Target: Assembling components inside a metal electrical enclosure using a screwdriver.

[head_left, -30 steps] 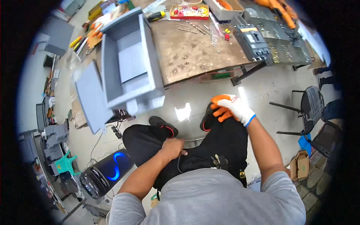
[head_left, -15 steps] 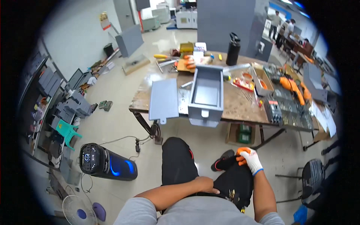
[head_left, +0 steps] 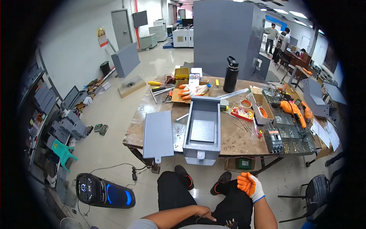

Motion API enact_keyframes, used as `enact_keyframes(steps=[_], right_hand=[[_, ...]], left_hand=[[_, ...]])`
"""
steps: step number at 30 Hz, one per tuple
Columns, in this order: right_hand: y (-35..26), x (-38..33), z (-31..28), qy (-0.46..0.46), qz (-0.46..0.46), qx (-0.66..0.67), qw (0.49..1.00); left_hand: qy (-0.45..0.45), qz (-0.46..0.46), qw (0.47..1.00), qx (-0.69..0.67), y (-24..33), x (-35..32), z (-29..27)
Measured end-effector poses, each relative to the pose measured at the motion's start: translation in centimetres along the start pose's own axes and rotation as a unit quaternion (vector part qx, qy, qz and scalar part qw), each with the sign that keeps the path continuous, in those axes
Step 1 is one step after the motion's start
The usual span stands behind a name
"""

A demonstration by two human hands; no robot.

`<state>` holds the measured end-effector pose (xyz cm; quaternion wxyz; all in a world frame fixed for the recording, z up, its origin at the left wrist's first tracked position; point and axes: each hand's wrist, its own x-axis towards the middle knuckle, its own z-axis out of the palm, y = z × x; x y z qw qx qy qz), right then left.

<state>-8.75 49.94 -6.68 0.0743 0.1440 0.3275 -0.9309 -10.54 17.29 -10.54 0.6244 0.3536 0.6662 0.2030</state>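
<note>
My bare left hand (head_left: 204, 213) lies across my lap at the waist, close to a bunch of keys (head_left: 231, 223); most of its fingers are hidden. On my right hand (head_left: 250, 186) is a white knitted glove with an orange palm. That hand hovers by my right knee, palm turned up, fingers loosely curled and nothing visible in them. Ahead, a grey open-topped metal box (head_left: 202, 129) stands at the front edge of the workbench (head_left: 238, 143). Left of it lies a flat grey metal cover (head_left: 158, 133) with a small tab, overhanging the edge.
Another orange-and-white glove (head_left: 193, 91) rests on cardboard behind the box. A black bottle (head_left: 231, 74), an orange power drill (head_left: 291, 110), a circuit breaker (head_left: 273, 140) and a carton (head_left: 261, 105) occupy the bench. A black speaker (head_left: 105, 191) stands left on the floor, a chair (head_left: 317, 191) right.
My view has tilted up, so the bench sits lower in the picture. My gloved right hand has turned from back-up on the knee to palm-up. The left hand stays at my waist.
</note>
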Motion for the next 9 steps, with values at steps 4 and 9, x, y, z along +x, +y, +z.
enact_keyframes(steps=[4,9], right_hand=[[1.4,-2.7,2.6,-0.052,0.036,0.05,0.997],[1.9,-3.6,2.2,-0.002,0.062,-0.152,0.987]], left_hand=[[-0.055,0.01,0.997,0.054,-2.0,1.6,4.3],[-0.074,0.055,0.993,0.078,-0.4,2.2,6.2]])
